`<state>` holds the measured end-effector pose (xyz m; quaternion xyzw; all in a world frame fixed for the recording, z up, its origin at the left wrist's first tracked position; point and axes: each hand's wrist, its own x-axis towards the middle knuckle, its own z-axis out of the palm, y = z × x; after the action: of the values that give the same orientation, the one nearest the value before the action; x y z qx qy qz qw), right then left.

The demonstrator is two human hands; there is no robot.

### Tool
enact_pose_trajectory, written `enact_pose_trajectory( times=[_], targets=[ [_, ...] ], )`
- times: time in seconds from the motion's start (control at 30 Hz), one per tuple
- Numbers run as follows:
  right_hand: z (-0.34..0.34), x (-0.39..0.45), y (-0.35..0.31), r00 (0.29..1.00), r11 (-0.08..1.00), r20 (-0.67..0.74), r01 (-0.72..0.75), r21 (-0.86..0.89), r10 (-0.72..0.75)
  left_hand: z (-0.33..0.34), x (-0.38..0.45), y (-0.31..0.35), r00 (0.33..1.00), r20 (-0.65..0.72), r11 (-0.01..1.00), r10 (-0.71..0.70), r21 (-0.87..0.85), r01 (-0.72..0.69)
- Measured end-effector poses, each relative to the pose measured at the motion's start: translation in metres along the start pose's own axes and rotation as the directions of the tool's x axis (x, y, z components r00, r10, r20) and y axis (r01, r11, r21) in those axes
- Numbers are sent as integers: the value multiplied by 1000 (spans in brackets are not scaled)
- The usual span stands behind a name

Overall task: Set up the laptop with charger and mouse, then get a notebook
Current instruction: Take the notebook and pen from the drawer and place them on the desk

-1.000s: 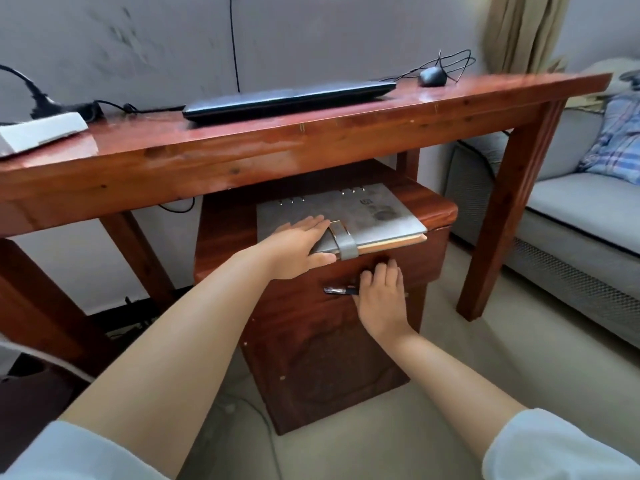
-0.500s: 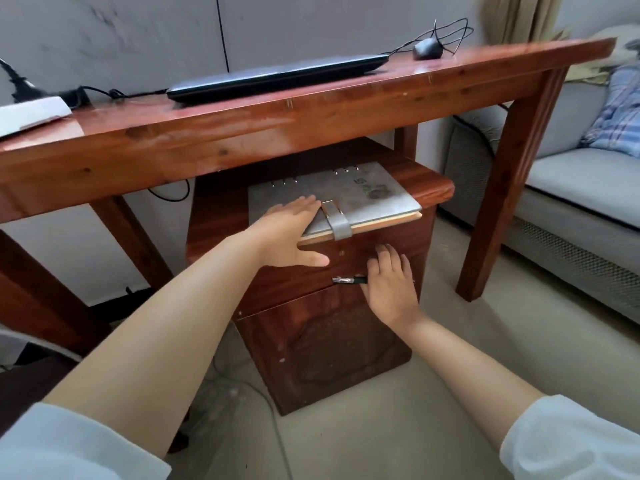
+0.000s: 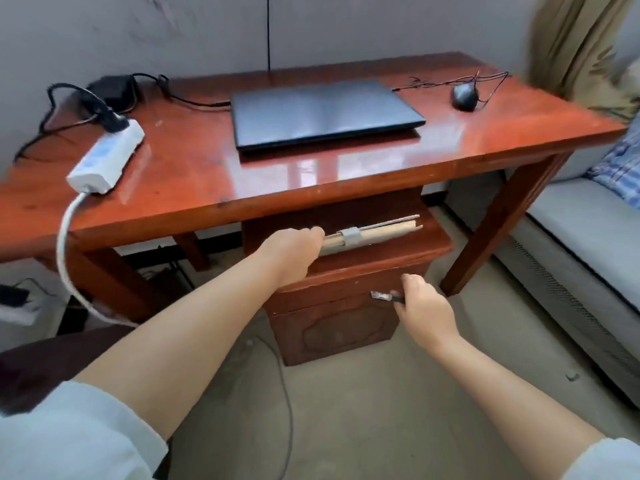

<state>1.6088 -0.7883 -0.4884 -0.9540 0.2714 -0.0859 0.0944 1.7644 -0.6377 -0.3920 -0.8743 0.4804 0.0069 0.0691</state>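
A grey notebook (image 3: 377, 233) with a strap lies on the small wooden cabinet (image 3: 346, 327) under the table. My left hand (image 3: 294, 247) grips the notebook's near left edge, which is lifted slightly. My right hand (image 3: 424, 306) is at the right end of the drawer handle (image 3: 381, 296) with its fingers curled; I cannot tell whether they grip it. On the red-brown table (image 3: 194, 188) the dark laptop (image 3: 322, 112) lies closed. A cable runs from its left side to the black charger brick (image 3: 110, 90). The black wired mouse (image 3: 464, 95) sits to the laptop's right.
A white power strip (image 3: 107, 157) lies on the table's left part, its thick cord hanging over the front edge to the floor. A grey sofa (image 3: 581, 237) with a checked cloth stands to the right. A curtain hangs at the top right.
The view has risen above the tabletop. My left hand went from lying flat on the notebook cover to gripping its edge. My right hand slid to the end of the drawer handle.
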Motion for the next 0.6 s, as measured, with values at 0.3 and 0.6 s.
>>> enact_pose_trajectory(
  times=[0.3, 0.6],
  targets=[
    [-156, 33, -116, 982, 984, 147, -139, 112, 122, -146, -105, -88, 959, 74, 939, -273, -196, 283],
    [-204, 112, -211, 930, 923, 352, -223, 313, 105, -209, -107, -164, 793, 8, 757, -609, -291, 585]
  ],
)
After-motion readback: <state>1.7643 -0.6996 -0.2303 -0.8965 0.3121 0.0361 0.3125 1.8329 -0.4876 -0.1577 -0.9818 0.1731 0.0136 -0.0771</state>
